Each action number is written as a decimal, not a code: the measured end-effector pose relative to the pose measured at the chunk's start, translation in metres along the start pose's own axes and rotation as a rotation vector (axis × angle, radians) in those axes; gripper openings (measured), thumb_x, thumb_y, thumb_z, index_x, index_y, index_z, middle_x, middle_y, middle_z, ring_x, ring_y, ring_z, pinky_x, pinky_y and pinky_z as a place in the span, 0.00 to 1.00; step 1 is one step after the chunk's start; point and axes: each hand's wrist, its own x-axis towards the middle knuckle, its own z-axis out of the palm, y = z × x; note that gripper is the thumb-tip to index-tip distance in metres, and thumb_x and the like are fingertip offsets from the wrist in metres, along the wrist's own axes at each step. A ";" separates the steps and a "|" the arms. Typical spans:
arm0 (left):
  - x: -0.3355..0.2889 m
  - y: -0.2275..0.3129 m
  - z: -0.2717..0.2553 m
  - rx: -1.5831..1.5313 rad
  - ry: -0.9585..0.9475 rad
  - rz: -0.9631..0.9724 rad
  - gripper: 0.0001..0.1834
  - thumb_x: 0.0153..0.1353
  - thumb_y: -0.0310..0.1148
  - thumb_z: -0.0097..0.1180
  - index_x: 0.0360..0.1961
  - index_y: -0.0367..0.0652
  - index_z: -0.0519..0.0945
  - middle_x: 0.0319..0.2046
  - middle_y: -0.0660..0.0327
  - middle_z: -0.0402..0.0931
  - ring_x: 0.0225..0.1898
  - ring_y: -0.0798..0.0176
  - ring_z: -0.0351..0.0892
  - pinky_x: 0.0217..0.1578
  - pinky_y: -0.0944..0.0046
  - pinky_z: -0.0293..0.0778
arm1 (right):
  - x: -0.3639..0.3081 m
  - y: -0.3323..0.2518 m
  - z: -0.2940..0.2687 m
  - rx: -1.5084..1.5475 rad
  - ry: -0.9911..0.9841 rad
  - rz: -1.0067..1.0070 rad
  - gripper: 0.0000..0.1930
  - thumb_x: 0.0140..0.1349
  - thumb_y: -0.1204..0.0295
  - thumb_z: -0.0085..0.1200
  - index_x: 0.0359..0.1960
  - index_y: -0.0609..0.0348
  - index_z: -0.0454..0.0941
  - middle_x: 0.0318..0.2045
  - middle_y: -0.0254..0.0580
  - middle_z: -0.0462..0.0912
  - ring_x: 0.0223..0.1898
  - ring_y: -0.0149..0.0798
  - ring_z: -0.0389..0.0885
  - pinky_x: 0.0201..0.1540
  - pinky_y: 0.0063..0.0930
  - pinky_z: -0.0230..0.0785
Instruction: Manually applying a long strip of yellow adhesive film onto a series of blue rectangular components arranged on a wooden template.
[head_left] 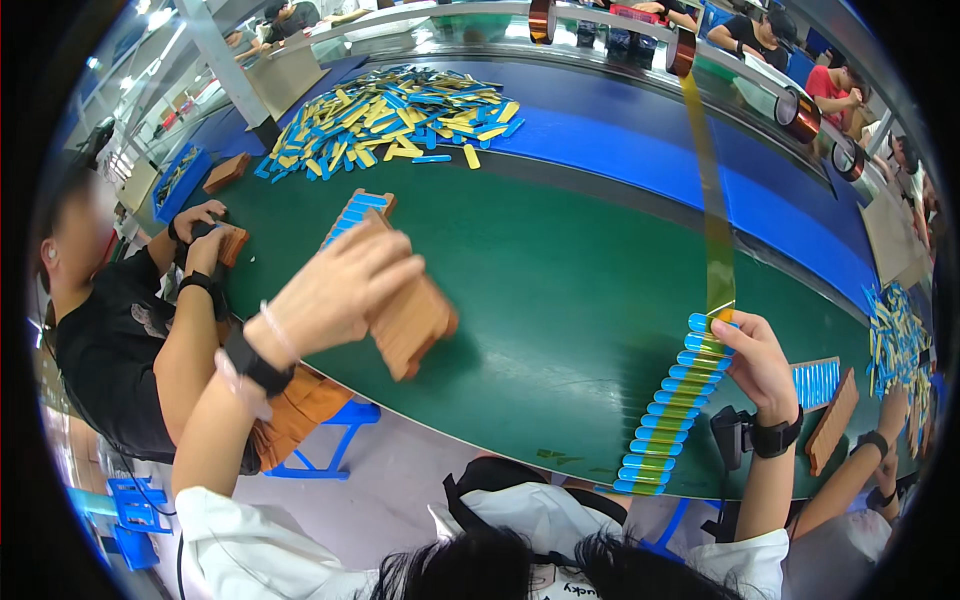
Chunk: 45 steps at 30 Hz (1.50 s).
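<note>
My left hand [350, 285], at the left middle of the table, is closed on a brown grooved block [412, 325] that is tilted and slightly blurred. Behind that hand lies a second grooved block with blue strips [362, 208] in its slots. At the right, my right hand [762, 365] pinches the upper end of a row of blue flat strips [672, 405]. A band of amber tape [712, 200] runs down the middle of the row and joins the strips side by side. The row hangs toward the table's front edge.
A heap of blue and yellow strips [390, 115] lies at the far left of the green table [530, 250]. Amber tape rolls [680, 52] hang on a rail across the back. Co-workers sit at both sides; one [110, 330] handles a brown block. Another block [832, 425] stands at right.
</note>
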 end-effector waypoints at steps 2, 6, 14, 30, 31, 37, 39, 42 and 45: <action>0.020 -0.022 0.002 -0.064 0.089 -0.072 0.40 0.23 0.27 0.61 0.47 0.42 0.63 0.42 0.56 0.64 0.46 0.55 0.65 0.51 0.58 0.60 | 0.002 0.001 0.002 -0.005 -0.008 0.004 0.11 0.56 0.70 0.49 0.35 0.66 0.72 0.29 0.38 0.77 0.30 0.28 0.75 0.35 0.23 0.69; 0.082 -0.086 0.018 -0.091 -0.133 -0.215 0.42 0.24 0.31 0.62 0.49 0.42 0.63 0.42 0.56 0.65 0.44 0.52 0.66 0.47 0.57 0.62 | 0.001 0.000 0.005 0.011 -0.033 0.018 0.12 0.56 0.70 0.51 0.37 0.67 0.72 0.31 0.37 0.77 0.31 0.26 0.75 0.36 0.20 0.67; 0.123 -0.164 0.062 0.128 -0.529 -0.509 0.45 0.22 0.34 0.66 0.51 0.51 0.64 0.49 0.56 0.63 0.54 0.55 0.60 0.55 0.53 0.55 | -0.003 0.003 0.004 -0.011 0.008 0.019 0.14 0.56 0.69 0.51 0.39 0.67 0.73 0.33 0.36 0.77 0.34 0.25 0.73 0.39 0.18 0.65; -0.019 -0.210 0.103 -0.210 -0.710 -1.147 0.41 0.28 0.59 0.61 0.35 0.30 0.76 0.27 0.51 0.76 0.27 0.58 0.77 0.28 0.62 0.72 | 0.001 0.006 0.013 0.010 0.037 0.044 0.14 0.56 0.72 0.50 0.40 0.70 0.71 0.33 0.38 0.77 0.34 0.26 0.74 0.40 0.19 0.65; -0.022 -0.209 0.103 -0.275 -0.699 -1.152 0.42 0.29 0.59 0.59 0.37 0.29 0.75 0.30 0.50 0.76 0.29 0.58 0.77 0.28 0.63 0.72 | 0.001 0.005 0.013 0.004 0.035 0.049 0.14 0.56 0.71 0.50 0.40 0.70 0.71 0.33 0.39 0.77 0.34 0.26 0.74 0.40 0.19 0.65; -0.014 -0.178 0.085 -0.803 -0.084 -1.099 0.61 0.37 0.64 0.55 0.57 0.24 0.44 0.57 0.39 0.50 0.59 0.48 0.51 0.57 0.63 0.52 | 0.001 0.005 0.014 -0.016 0.045 0.021 0.14 0.56 0.71 0.49 0.40 0.70 0.72 0.33 0.39 0.77 0.35 0.27 0.74 0.40 0.19 0.65; -0.001 -0.154 0.091 -0.700 -0.116 -0.918 0.63 0.36 0.61 0.58 0.57 0.22 0.41 0.54 0.35 0.52 0.59 0.45 0.50 0.57 0.61 0.50 | 0.001 0.006 0.015 0.000 0.039 0.001 0.14 0.57 0.71 0.49 0.40 0.70 0.72 0.33 0.39 0.77 0.34 0.26 0.74 0.40 0.19 0.65; 0.010 -0.124 0.106 -0.546 -0.249 -0.842 0.65 0.35 0.58 0.61 0.58 0.27 0.33 0.54 0.34 0.52 0.58 0.40 0.50 0.58 0.57 0.49 | 0.000 0.006 0.017 -0.007 0.041 -0.030 0.14 0.57 0.70 0.49 0.40 0.69 0.72 0.33 0.37 0.77 0.33 0.25 0.74 0.38 0.18 0.65; 0.014 -0.122 0.120 -0.503 -0.306 -0.856 0.66 0.34 0.53 0.63 0.59 0.33 0.27 0.53 0.32 0.51 0.57 0.36 0.51 0.57 0.53 0.49 | -0.002 0.006 0.018 0.000 0.068 -0.047 0.15 0.58 0.67 0.49 0.40 0.67 0.73 0.32 0.35 0.77 0.32 0.23 0.73 0.36 0.15 0.65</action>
